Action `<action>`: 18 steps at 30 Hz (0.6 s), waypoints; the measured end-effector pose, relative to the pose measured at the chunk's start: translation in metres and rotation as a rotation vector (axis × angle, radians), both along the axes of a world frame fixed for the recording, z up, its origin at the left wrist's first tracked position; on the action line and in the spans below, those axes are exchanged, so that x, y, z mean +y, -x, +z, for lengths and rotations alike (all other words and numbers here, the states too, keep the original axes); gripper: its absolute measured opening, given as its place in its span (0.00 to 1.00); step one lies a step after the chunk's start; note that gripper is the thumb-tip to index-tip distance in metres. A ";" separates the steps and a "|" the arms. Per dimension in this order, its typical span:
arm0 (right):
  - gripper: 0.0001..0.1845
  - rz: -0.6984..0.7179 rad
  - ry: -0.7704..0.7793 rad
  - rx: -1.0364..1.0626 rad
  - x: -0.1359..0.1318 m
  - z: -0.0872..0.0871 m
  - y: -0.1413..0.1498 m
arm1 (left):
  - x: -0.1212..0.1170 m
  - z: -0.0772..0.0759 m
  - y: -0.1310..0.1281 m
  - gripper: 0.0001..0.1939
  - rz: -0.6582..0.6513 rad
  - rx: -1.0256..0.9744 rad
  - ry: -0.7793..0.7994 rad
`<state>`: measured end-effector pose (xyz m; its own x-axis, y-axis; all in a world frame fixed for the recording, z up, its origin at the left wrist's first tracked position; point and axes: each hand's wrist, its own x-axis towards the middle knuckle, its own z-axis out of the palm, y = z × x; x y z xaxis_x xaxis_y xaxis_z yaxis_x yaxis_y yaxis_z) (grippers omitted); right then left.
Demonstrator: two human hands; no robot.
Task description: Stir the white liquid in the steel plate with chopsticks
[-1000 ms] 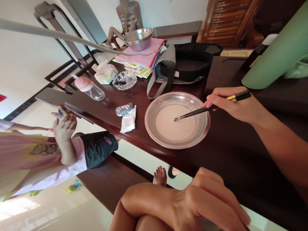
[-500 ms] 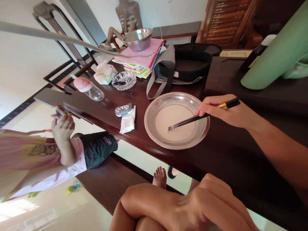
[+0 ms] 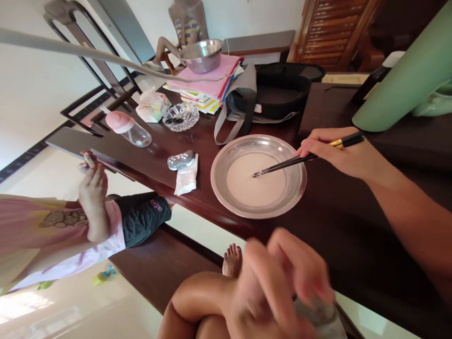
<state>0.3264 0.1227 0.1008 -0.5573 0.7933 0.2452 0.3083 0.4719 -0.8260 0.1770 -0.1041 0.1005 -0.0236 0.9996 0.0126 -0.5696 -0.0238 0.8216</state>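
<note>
My right hand (image 3: 339,153) is closed around a pair of black chopsticks (image 3: 282,165) with gold bands. Their tips dip into a milky, pale liquid (image 3: 256,188) in a wide, shallow metal basin (image 3: 218,188) on the dark table. Low in the view, my left hand (image 3: 278,287) is over my lap, blurred by motion. Its fingers are loosely bent and apart, with nothing visible in them. Left of the basin, a grey game controller (image 3: 181,160) lies against a small white packet (image 3: 186,179).
Behind the basin sit a black-and-grey bag (image 3: 278,96), a glass ashtray (image 3: 181,117), a tissue pack (image 3: 153,106) and a pink-topped bottle (image 3: 125,127). A metal bowl (image 3: 202,56) tops stacked papers. At right leans a green cylinder (image 3: 399,77). Another person (image 3: 70,221) is at left.
The chopstick tips moved left and toward me through the liquid, then back right and away. My left hand has lifted and shifted left, its fingers now more visible.
</note>
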 end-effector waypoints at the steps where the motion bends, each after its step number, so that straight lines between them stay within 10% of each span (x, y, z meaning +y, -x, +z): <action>1: 0.19 -0.024 -0.007 -0.002 0.001 0.001 -0.001 | 0.008 -0.004 0.003 0.05 0.025 -0.062 -0.042; 7: 0.19 0.088 0.002 -0.033 -0.003 0.003 0.000 | 0.031 -0.020 0.027 0.07 0.263 -0.229 0.143; 18: 0.19 0.065 -0.022 -0.038 -0.004 0.004 -0.003 | 0.026 -0.022 0.034 0.07 0.300 -0.250 0.177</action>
